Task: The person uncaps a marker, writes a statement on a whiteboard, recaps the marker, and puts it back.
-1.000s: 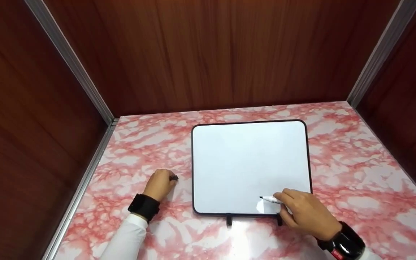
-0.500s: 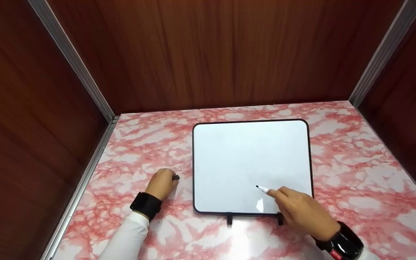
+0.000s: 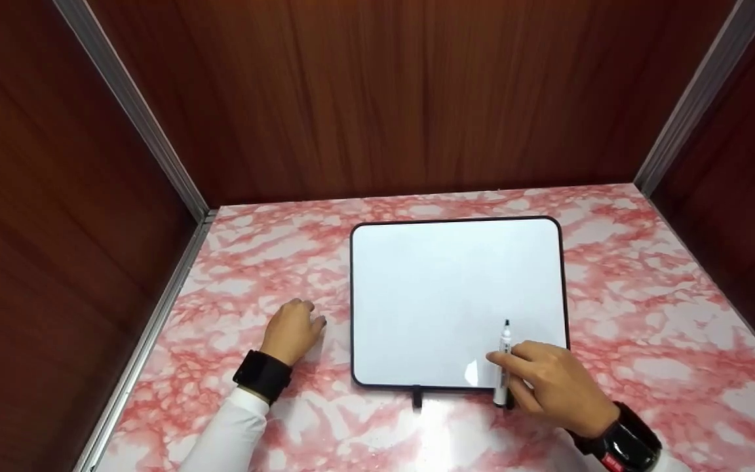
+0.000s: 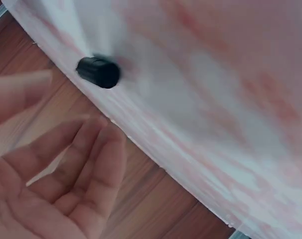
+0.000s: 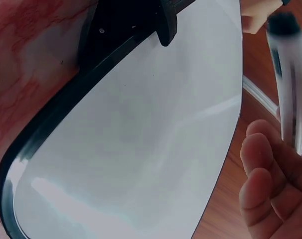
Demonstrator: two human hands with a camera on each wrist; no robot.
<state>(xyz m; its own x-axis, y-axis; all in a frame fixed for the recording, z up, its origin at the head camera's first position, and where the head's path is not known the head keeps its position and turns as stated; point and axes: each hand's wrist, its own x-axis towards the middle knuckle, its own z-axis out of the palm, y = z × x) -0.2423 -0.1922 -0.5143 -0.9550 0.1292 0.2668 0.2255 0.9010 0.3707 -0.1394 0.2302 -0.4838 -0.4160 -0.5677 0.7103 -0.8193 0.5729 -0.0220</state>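
Observation:
In the head view my right hand (image 3: pixel 551 383) pinches a white marker (image 3: pixel 504 367) between thumb and fingers. The marker's bare black tip points away from me, in front of the lower right part of a whiteboard (image 3: pixel 449 295). Seen from the right wrist, the marker (image 5: pixel 292 79) has a dark end, and the other fingers (image 5: pixel 258 186) curl below it. My left hand (image 3: pixel 292 331) is left of the board with its fingers relaxed. A black marker cap (image 4: pixel 98 72) lies on the table just beyond those fingers (image 4: pixel 108 164), apart from them in the left wrist view.
The black-framed whiteboard rests on a stand with black hooks (image 3: pixel 417 396) at its lower edge. Beneath is a red-and-white marbled table (image 3: pixel 253 262). Wood-look panels (image 3: pixel 384 98) with metal corner strips (image 3: pixel 135 111) enclose the back and sides.
My right hand has turned the marker from pointing left to pointing away from me. My left fingers have loosened and let go of the black cap.

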